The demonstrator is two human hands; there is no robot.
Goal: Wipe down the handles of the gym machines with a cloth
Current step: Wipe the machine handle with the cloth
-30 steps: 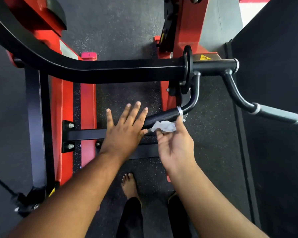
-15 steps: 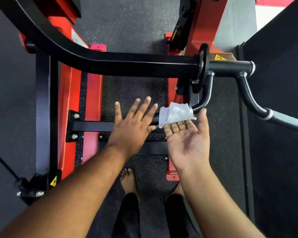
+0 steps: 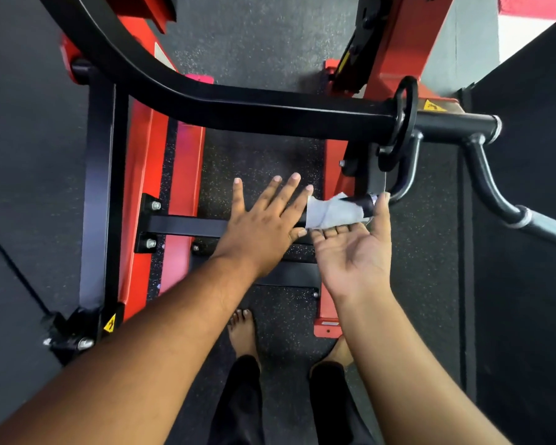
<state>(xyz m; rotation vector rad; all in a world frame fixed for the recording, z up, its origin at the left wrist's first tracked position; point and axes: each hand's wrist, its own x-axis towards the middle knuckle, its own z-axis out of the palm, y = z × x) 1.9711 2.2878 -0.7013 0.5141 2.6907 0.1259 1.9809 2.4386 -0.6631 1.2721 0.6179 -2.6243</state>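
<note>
Right hand (image 3: 355,252) is palm up under the white cloth (image 3: 333,213), with the fingers nearly straight beneath the cloth's lower edge and the thumb raised at the right end, touching the handle (image 3: 368,202). The cloth lies draped over this black handle, a little right of the picture's centre. The handle's long axis runs from about 8 o'clock to 2 o'clock; its right end curves up into a black hook-shaped tube (image 3: 406,175) that joins the thick black bar (image 3: 270,114) of the machine. Left hand (image 3: 264,226) is flat, palm down, fingers spread and pointing to about 1 o'clock, with its little finger side just beside the left edge of the cloth. I cannot tell whether it presses on the handle. A second handle (image 3: 533,220) with a grey grip points toward 4 o'clock at the right side. Below, two bare feet (image 3: 243,332) stand on the dark speckled floor (image 3: 270,33) between the red frame beams (image 3: 145,187).
</note>
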